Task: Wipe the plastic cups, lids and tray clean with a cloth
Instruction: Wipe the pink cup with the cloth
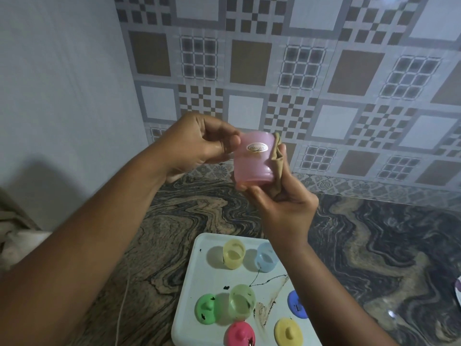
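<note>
Place: probably a home kitchen.
Counter: dark swirled stone slab [374, 245].
Behind the counter: glossy patterned wall tiles [249, 58], floral border strip [349, 183].
Left of the counter: plain painted wall [62, 83].

Beside the left hand [197, 143], the pink cup [253, 163] is showing as smooth, translucent plastic. The cloth [275, 158] in the right hand [284, 211] is looking soft and matt. Below both hands, the white tray [199, 278] is gleaming as smooth plastic, and the desk [374, 245] is shining like polished stone.
</note>
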`<state>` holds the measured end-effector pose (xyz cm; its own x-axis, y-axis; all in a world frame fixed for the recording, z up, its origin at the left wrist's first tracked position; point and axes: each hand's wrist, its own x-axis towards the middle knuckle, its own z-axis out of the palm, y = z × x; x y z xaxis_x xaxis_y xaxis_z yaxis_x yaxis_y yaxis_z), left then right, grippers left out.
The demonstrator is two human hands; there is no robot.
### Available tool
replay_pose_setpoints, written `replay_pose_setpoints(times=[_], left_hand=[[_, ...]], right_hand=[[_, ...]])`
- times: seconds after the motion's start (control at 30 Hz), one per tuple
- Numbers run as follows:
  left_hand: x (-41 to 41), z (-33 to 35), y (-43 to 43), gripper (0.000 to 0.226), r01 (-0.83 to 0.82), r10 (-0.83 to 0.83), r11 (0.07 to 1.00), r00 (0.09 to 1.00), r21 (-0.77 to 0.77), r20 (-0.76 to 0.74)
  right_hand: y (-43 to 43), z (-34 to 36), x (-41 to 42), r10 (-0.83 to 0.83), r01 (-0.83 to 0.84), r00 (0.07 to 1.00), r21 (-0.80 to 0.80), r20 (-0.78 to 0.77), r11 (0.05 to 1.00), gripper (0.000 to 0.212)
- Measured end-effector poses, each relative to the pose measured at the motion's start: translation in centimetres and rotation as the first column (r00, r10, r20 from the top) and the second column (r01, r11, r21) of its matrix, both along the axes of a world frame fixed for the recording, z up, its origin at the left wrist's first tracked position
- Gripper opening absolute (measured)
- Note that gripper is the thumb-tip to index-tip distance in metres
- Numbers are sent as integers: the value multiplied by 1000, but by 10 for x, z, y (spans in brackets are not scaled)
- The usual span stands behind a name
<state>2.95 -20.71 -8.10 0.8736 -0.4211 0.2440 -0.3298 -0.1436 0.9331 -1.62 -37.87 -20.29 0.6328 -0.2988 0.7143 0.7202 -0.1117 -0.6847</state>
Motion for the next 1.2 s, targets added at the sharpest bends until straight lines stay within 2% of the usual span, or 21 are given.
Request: replay_pose_setpoints(times=[0.03,0.1,0.17,0.23,0.3,0.37,0.43,0.53,0.63,0.73,0.8,0.9,1.0,1.1,1.2], left_hand=[[0,2,0,27,-11,10,999,1000,35,30],[-4,7,-4,25,-38,15,986,990,162,142],[-9,10,-10,19,-81,17,964,970,253,244],[-12,10,-13,19,-86,28,970,968,228,249],[-11,7,-12,29,-50,22,985,986,167,165],[-8,4,-8,29,-24,13,992,996,126,87],[-5,5,-6,24,-31,21,991,996,128,81],[-9,13,-12,20,-77,25,963,980,260,198],[-15,13,-23,19,-135,37,945,949,298,314],[-15,10,-22,29,-66,28,978,981,197,192],[-11,8,-19,23,-46,30,988,994,146,106],[-7,8,-18,17,-77,60,986,991,147,120],[-11,7,-25,16,-96,45,969,974,226,220],[-13,4,-29,19,-101,51,975,968,198,245],[-11,2,-25,26,-35,22,992,994,121,106]], right_hand=[[-1,0,0,-83,86,996,-95,28,992,78],[-4,0,0,-258,297,952,-298,164,907,78],[-7,1,-2,-316,400,911,-387,264,831,78],[-9,2,-1,-315,390,916,-371,248,843,78],[-10,4,-2,-271,309,949,-296,161,904,75],[-10,7,-3,-243,266,962,-240,121,933,75],[-8,8,-4,-267,303,951,-288,158,909,75],[-7,5,-4,-326,402,913,-415,244,816,72],[-10,2,-2,-325,399,915,-415,239,818,75],[-15,4,-1,-304,359,930,-326,208,875,79],[-18,5,1,-287,332,940,-301,183,894,81],[-17,5,1,-299,361,930,-394,213,845,80],[-15,4,-1,-333,433,897,-435,289,789,78],[-17,0,-1,-321,378,924,-364,208,851,81],[-20,-2,-1,-227,240,970,-214,85,947,84]])
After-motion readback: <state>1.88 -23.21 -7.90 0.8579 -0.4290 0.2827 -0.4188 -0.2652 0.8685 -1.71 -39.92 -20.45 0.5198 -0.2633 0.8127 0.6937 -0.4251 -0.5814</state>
